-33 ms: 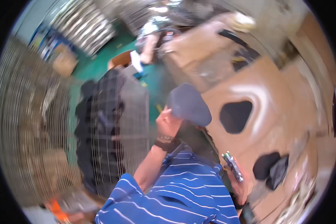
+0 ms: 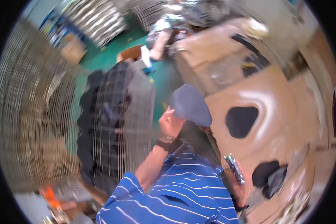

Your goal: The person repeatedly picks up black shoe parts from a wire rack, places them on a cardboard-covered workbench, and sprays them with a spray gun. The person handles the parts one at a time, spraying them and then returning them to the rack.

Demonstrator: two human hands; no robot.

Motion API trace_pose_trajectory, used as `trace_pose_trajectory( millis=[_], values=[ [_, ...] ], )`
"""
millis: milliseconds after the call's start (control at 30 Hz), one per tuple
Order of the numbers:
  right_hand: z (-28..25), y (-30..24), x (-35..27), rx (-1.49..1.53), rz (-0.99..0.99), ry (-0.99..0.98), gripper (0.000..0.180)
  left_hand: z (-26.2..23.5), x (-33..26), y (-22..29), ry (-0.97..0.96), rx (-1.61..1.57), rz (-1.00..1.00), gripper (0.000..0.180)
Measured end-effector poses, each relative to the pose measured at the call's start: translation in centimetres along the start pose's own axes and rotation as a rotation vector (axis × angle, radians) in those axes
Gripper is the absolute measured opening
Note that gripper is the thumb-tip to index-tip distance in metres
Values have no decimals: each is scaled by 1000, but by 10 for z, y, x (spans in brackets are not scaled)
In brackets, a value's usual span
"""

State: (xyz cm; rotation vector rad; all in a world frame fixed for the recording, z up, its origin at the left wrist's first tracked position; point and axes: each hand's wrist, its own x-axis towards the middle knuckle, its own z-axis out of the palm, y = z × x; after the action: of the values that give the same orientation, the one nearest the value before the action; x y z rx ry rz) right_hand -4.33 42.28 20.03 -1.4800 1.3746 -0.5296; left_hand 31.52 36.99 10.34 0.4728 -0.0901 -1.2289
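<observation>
The whole view is smeared with motion blur, so fine detail is lost, and the rim bends every straight edge. The left hand [image 2: 170,121] is raised at the middle of the picture, a dark band at its wrist and the bare forearm running down toward 7 o'clock into a blue shirt with white stripes [image 2: 183,194]. Its fingers pinch the left edge of a grey-blue oval fabric piece [image 2: 189,104], which spreads out toward 1 o'clock from the hand.

The right hand [image 2: 239,186] sits low at 5 o'clock, partly cut off by the shirt, curled around a small shiny metal tool [image 2: 234,168]; what kind of tool it is cannot be told.

At 3 o'clock lies a brown cardboard-covered worktable [image 2: 283,97] bearing a dark oval piece [image 2: 241,121] and more dark pieces [image 2: 269,174] nearer the right hand. At 9 o'clock stand wire mesh racks [image 2: 30,123] hung with dark material, over a green floor [image 2: 108,59].
</observation>
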Motion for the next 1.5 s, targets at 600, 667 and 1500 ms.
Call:
trace_pose_trajectory(
  millis=[600, 667, 1500],
  values=[
    [96, -72, 67, -256, -197, -699, 47, -219, -319, 258, 654, 145, 1222, 50],
    [106, -72, 74, -299, -261, -730, 48, -258, -343, 246, 854, 134, 1210, 40],
    [132, -84, 64, -221, -198, -623, 47, -380, -381, 179, 2349, 1297, 32, 34]
  ],
)
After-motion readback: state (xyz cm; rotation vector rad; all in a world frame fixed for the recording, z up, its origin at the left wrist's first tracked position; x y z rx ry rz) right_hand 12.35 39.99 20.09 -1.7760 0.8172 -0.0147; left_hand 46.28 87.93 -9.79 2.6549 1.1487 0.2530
